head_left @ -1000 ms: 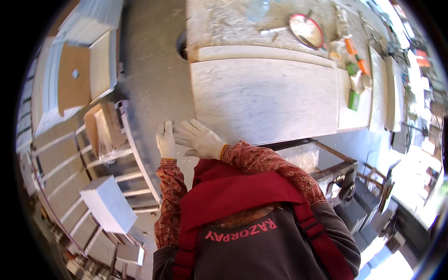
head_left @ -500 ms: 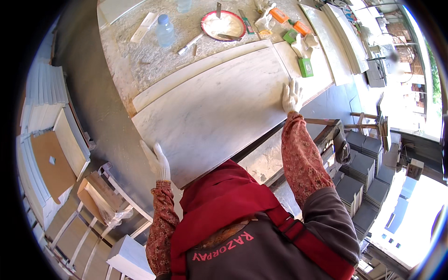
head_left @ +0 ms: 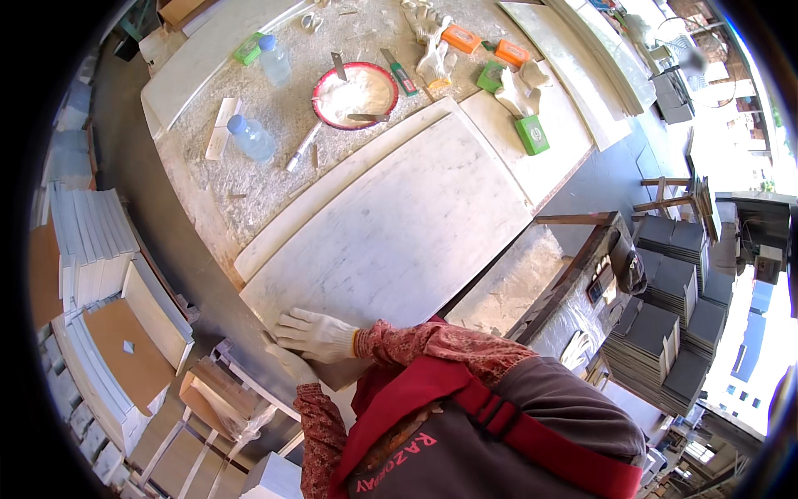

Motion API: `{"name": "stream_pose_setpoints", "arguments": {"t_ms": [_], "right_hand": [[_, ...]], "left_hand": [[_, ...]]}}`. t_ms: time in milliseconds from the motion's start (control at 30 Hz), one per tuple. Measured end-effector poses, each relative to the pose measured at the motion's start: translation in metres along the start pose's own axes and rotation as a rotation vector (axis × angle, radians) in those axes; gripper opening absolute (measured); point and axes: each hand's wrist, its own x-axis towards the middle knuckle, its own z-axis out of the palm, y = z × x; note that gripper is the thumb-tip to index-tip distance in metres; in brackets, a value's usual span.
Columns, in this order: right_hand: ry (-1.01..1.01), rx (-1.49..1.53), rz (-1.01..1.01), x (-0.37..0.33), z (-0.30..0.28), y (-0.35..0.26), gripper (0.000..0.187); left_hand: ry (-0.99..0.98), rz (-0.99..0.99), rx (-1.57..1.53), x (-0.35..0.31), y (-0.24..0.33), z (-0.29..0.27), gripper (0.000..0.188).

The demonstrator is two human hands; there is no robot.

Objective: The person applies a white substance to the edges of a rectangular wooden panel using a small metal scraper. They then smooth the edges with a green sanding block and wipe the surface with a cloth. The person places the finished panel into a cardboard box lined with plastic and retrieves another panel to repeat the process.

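A white, grey-veined marble slab [head_left: 399, 224] lies on the worktable in front of me, its near edge close to my body. My right hand [head_left: 320, 334], in a white knit glove, lies flat on the slab's near left corner with its fingers stretched out. Just below it, my left hand [head_left: 293, 364], gloved too, rests against the slab's left end with fingers extended; the right hand hides part of it. Along the slab's far side runs a narrow pale strip of stone [head_left: 332, 195], partly covered by the slab.
Farther back on the dusty table [head_left: 199, 179] are a red-rimmed bowl of white paste [head_left: 356, 93] with putty knives, water bottles [head_left: 251, 139], a green box [head_left: 532, 135], orange boxes [head_left: 460, 38] and loose gloves [head_left: 435, 64]. Stacked slabs [head_left: 96, 229] stand left; stacked grey tiles [head_left: 652, 333] stand right.
My right hand has left the slab's right end and come across to the near left corner, beside my left hand. The view has shifted; the slab seems to lie as before.
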Motion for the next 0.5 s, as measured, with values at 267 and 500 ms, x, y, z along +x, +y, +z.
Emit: {"name": "stream_pose_setpoints", "arguments": {"t_ms": [267, 500], "right_hand": [[0.114, -0.308, 0.57, -0.054, -0.155, 0.208, 0.056], [0.327, -0.658, 1.016, -0.202, -0.239, 0.29, 0.054]], "left_hand": [[-0.039, 0.033, 0.261, 0.004, -0.013, 0.001, 0.065], [0.064, 0.178, 0.54, 0.006, -0.026, -0.012, 0.059]]}}
